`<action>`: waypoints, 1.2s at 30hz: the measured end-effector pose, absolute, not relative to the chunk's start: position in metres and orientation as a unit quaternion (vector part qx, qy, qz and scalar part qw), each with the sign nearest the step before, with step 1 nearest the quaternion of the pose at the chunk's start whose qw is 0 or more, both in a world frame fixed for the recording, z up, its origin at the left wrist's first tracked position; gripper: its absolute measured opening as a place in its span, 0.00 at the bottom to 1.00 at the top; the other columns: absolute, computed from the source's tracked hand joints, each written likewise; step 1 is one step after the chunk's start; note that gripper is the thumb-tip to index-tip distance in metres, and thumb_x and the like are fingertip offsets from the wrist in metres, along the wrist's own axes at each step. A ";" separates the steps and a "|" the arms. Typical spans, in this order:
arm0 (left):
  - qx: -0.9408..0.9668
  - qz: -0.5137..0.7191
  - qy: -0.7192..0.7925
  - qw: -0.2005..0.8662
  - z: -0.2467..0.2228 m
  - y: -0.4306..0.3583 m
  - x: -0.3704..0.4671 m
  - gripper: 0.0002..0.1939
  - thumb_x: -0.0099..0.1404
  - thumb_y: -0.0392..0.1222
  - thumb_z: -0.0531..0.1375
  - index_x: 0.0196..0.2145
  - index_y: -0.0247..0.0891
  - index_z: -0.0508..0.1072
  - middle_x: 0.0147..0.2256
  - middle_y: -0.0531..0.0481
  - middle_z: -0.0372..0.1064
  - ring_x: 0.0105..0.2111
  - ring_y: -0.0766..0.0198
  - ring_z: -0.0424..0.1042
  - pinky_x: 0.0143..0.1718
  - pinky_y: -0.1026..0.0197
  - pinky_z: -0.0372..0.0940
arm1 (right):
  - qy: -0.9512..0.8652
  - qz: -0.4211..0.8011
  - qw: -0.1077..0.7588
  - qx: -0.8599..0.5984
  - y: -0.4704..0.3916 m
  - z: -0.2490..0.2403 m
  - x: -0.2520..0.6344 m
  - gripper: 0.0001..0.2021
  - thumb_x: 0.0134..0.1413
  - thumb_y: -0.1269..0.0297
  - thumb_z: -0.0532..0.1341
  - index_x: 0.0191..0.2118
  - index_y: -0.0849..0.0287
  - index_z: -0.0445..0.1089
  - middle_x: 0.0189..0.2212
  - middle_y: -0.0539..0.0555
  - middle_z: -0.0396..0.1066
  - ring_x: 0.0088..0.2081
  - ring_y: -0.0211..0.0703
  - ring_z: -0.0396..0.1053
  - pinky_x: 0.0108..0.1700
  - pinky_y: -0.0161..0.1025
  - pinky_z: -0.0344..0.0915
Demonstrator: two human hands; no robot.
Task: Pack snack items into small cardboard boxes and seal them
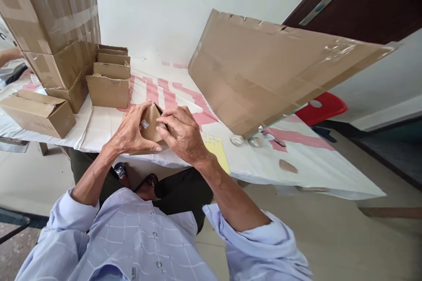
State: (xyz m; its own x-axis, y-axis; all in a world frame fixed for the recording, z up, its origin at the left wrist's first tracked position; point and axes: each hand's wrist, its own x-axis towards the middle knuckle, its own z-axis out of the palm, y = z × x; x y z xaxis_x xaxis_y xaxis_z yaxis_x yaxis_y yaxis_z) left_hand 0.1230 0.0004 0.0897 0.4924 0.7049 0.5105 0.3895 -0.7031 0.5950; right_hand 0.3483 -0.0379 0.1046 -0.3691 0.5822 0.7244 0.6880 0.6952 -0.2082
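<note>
One handheld box (152, 118), label (144, 124) upward, long axis hidden

Small cardboard box (150, 115), plain brown, matte. Held at near edge of surface (94, 134), between left fingers (140, 109) and right fingers (169, 119). Sits at angle to edge, one corner pointing away; whether surface bears its weight, cannot tell. Small white rectangular label (144, 123) with dark outline on brown face, slightly askew; any print too small to read. Dark strip along box's right side, partly covered; gap or separate piece, unclear. Lower brown edge shows beneath grip.
</note>
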 end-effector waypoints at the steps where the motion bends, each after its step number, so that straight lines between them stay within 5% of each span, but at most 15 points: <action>1: 0.844 0.377 0.320 0.208 0.089 0.000 0.123 0.70 0.47 0.70 0.82 0.77 0.41 0.59 0.72 0.31 0.63 0.72 0.29 0.65 0.72 0.31 0.62 | -0.828 -0.082 0.397 -0.387 -0.038 0.107 0.351 0.12 0.72 0.67 0.62 0.51 0.51 0.83 0.47 0.59 0.78 0.50 0.58 0.71 0.59 0.59 0.71; 6: 0.848 0.367 0.314 0.219 0.087 -0.004 0.126 0.71 0.49 0.62 0.83 0.80 0.48 0.53 0.76 0.32 0.59 0.75 0.27 0.60 0.74 0.27 0.58 | -0.850 -0.150 0.316 -0.394 -0.038 0.123 0.369 0.12 0.71 0.68 0.64 0.52 0.51 0.84 0.49 0.59 0.77 0.54 0.60 0.69 0.59 0.59 0.68; 15: 0.854 0.374 0.292 0.213 0.094 -0.001 0.147 0.66 0.50 0.57 0.82 0.78 0.46 0.55 0.69 0.33 0.69 0.72 0.28 0.67 0.71 0.26 0.62 | -0.902 -0.175 0.162 -0.360 -0.026 0.149 0.368 0.10 0.71 0.71 0.65 0.44 0.54 0.85 0.48 0.59 0.80 0.52 0.56 0.68 0.54 0.52 0.65; 22: 0.851 0.380 0.288 0.219 0.095 0.000 0.149 0.61 0.52 0.57 0.79 0.77 0.47 0.59 0.69 0.35 0.69 0.70 0.28 0.69 0.70 0.25 0.65 | -0.909 -0.185 0.156 -0.340 -0.017 0.147 0.369 0.13 0.71 0.74 0.63 0.36 0.54 0.83 0.42 0.57 0.80 0.47 0.52 0.69 0.49 0.49 0.63; 36: 0.857 0.376 0.279 0.215 0.094 0.001 0.154 0.61 0.50 0.53 0.79 0.77 0.50 0.59 0.64 0.37 0.74 0.63 0.30 0.75 0.64 0.24 0.70 | -0.895 -0.199 0.168 -0.362 -0.015 0.142 0.365 0.13 0.73 0.73 0.61 0.49 0.57 0.85 0.46 0.61 0.80 0.48 0.55 0.70 0.49 0.49 0.65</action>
State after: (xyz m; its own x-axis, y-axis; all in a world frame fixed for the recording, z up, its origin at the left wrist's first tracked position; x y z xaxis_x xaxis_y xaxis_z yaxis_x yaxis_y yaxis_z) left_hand 0.1536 0.0008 0.0944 0.5618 0.6399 0.5243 0.3163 -0.7517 0.5787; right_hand 0.3651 -0.0150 0.1418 -0.6812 0.5808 0.4457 0.7150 0.6587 0.2345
